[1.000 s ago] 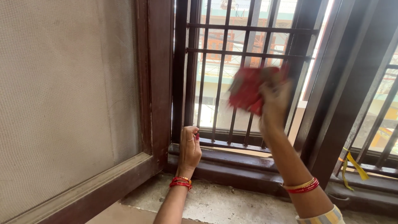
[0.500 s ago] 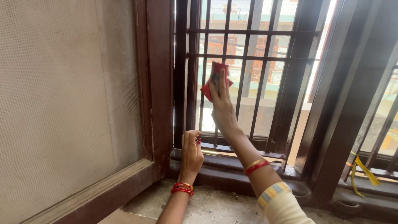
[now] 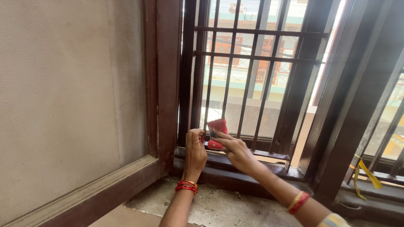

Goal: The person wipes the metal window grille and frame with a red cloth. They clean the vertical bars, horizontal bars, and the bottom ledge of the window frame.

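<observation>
A mesh screen panel (image 3: pixel 71 96) is filling the left of the frame, with a dark barred window grille (image 3: pixel 252 75) at centre. The right hand (image 3: pixel 236 152) is grasping a red cloth (image 3: pixel 217 131) against the grille's low centre bars. The left hand (image 3: pixel 195 154) is curling its fingers around a bar just left of the cloth.

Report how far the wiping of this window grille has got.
Done: cannot be judged; the bars look alike all over. In hand: the right hand presses a red cloth around the foot of one vertical bar, while the left hand steadies against the bottom rail. Left: the sill below shows dust and specks.
</observation>
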